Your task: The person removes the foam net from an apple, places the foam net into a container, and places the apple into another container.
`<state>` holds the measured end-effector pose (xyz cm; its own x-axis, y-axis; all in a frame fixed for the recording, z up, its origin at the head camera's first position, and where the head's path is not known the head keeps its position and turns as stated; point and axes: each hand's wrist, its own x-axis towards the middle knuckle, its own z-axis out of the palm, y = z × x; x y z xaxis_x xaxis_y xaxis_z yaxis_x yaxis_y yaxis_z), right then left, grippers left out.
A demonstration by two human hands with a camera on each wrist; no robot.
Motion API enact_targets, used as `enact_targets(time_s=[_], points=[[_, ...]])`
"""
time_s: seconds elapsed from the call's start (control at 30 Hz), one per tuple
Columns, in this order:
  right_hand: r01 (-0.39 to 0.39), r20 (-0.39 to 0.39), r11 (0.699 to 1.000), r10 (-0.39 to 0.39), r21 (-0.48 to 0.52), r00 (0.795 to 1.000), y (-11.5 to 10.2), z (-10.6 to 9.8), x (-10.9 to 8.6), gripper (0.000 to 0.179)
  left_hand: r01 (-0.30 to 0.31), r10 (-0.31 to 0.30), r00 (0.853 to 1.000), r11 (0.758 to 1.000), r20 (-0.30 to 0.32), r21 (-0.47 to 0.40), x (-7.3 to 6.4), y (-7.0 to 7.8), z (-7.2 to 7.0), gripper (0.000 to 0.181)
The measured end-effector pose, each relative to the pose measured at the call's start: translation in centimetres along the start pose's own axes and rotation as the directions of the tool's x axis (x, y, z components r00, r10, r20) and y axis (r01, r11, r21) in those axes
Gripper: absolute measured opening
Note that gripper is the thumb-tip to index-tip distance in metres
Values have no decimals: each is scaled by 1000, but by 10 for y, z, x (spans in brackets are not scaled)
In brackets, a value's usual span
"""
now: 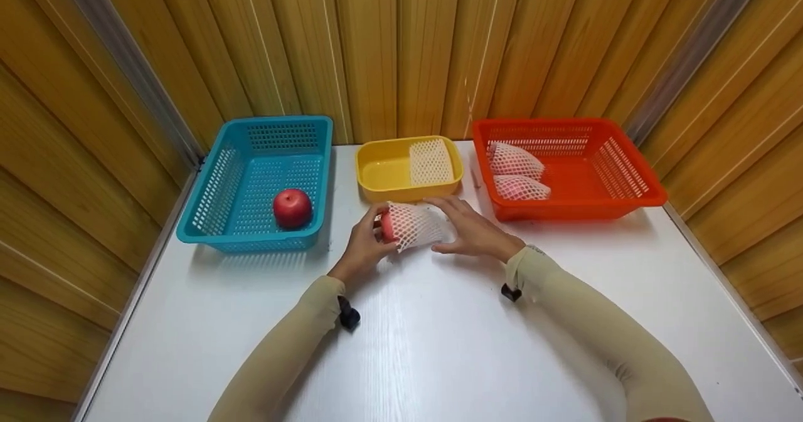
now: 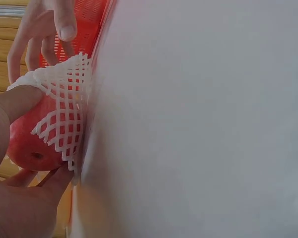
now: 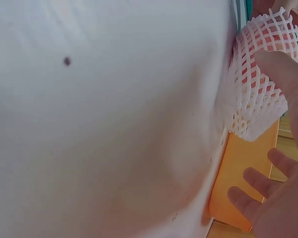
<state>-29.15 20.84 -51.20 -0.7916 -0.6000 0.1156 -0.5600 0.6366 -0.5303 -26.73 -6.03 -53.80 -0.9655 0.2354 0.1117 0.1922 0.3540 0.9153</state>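
Note:
My left hand grips a red apple at its bare end, thumb on one side and fingers on the other. A white foam net sleeve covers most of that apple, its loose end pointing toward my right hand. The right hand is spread, thumb and fingers apart, around the loose end of the net. In the right wrist view its thumb overlaps the foam mesh, while the other fingers stand off from it. Another red apple, without a net, lies in the blue basket on the left.
A yellow tray behind the hands holds flat white foam nets. On the right, a red basket contains two net-covered fruits. All stand on a white table before wood-patterned walls.

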Motion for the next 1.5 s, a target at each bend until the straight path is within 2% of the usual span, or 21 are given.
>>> enact_targets(time_s=[0.2,0.43,0.67,0.93,1.1,1.27,1.5], points=[[46,-3,999,-46,-27,999,1,5,8,96,-52,52,999,999,4,-7,0,-2,0,75],[44,17,999,-44,-6,999,-1,10,15,94,-25,25,1000,999,7,20,0,-1,0,74],[-11,53,1000,10,16,999,-3,12,20,82,-24,24,1000,1000,10,-7,-1,0,-1,76],[-23,56,1000,22,19,998,-5,15,23,70,21,-21,1000,1000,7,-10,-4,0,-1,78],[66,8,998,-66,-9,998,-5,17,25,60,-5,5,1000,1000,9,-22,-5,-1,-1,78],[170,-69,984,-174,-62,982,-6,17,26,45,-17,17,1000,1000,2,7,-7,-2,-2,83],[196,-103,973,-208,-118,973,-6,15,26,37,22,-20,999,999,-24,49,-13,-1,-6,87]])
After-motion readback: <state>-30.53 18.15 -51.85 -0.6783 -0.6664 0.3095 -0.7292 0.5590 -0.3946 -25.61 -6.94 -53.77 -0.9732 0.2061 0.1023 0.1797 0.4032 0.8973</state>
